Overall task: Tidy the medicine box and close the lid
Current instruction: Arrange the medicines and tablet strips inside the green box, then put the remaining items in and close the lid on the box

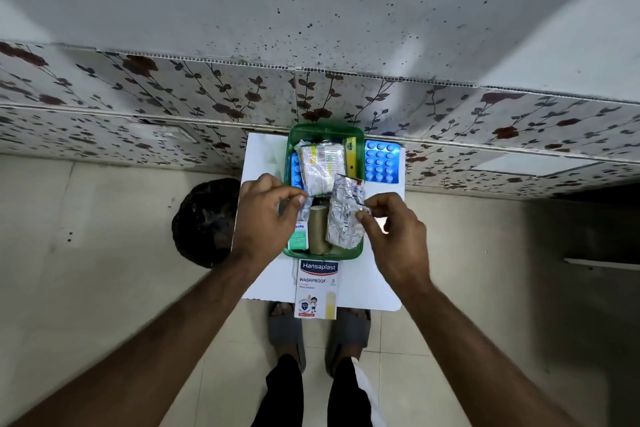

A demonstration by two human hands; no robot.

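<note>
A green plastic medicine box (360, 253) sits open on a small white table (367, 284), pushed close to the flowered wall. No lid can be seen.

The person's right hand (391, 236) pinches one edge of a crinkly silver foil pill strip (343, 218) between thumb and fingers. The strip stands tilted over the right side of the box, with its long side running from front to back, the same way the box runs. It seems ready to lie flat along that side.

The left hand (263, 215) is curled over the left side of the box and pinches something small and shiny; what it is cannot be told.

A brown bandage roll (318, 232) lies in the box between the two hands.

Two things are outside the box. A blue pill sheet (381, 161) lies just beside its right wall, nearer the right hand. A white plaster packet (317, 288) touches the front of the box.
</note>
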